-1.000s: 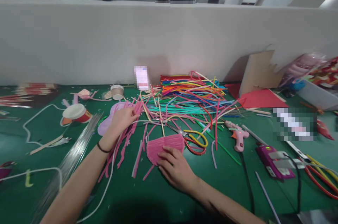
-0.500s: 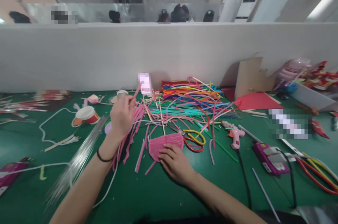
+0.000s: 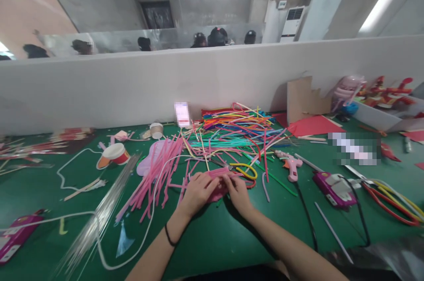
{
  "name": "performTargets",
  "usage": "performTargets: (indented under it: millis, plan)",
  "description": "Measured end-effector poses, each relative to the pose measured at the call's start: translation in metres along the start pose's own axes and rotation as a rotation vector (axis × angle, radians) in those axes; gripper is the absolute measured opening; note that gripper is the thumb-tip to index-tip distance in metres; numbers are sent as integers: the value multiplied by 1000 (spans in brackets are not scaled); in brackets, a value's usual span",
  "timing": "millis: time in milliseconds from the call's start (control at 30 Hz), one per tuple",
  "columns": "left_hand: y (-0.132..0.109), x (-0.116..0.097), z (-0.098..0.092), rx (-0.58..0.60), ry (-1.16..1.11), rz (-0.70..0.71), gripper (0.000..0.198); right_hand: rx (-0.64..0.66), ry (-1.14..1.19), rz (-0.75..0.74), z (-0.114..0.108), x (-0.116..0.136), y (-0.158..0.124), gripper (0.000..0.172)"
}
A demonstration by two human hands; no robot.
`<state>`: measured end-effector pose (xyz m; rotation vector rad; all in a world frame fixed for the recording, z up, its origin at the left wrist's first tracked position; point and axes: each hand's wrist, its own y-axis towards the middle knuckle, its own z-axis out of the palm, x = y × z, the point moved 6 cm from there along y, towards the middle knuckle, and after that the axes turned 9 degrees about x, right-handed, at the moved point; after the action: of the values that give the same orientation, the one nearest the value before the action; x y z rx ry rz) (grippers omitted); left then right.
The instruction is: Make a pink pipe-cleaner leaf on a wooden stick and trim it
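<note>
Both my hands are together at the middle of the green table (image 3: 212,237). My left hand (image 3: 198,190) and my right hand (image 3: 237,190) close their fingers on a pink fan-shaped piece made of pipe cleaners (image 3: 219,184), which lies between them. A loose spread of pink pipe cleaners (image 3: 155,170) lies just left of my left hand. Scissors with yellow and red handles (image 3: 244,171) lie right behind my right hand.
A heap of coloured pipe cleaners (image 3: 238,128) fills the back. A pink glue gun (image 3: 289,166), a purple device (image 3: 334,189) with black cable, a paper cup (image 3: 114,155), metal wires (image 3: 99,210) and a white cord lie around. A white partition runs behind.
My left hand left the pink pipe cleaners at the left and came down onto the pink fan piece beside my right hand. The camera tilted upward.
</note>
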<state>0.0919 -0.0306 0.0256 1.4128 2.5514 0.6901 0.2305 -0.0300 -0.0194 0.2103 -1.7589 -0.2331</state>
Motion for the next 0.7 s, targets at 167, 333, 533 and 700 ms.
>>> performTargets:
  millis: [167, 333, 533, 700]
  plan:
    - [-9, 28, 1, -11, 32, -141, 19, -175, 92, 61, -24, -8, 11, 43]
    - [-31, 68, -10, -141, 38, -380, 21, -439, 262, 67, -75, -12, 13, 43]
    - [-47, 89, -9, -215, -69, -485, 24, -584, 353, 10, -105, -18, 7, 45]
    - [-40, 85, 1, -147, -150, -493, 32, -603, 494, 48, -102, -24, 8, 44]
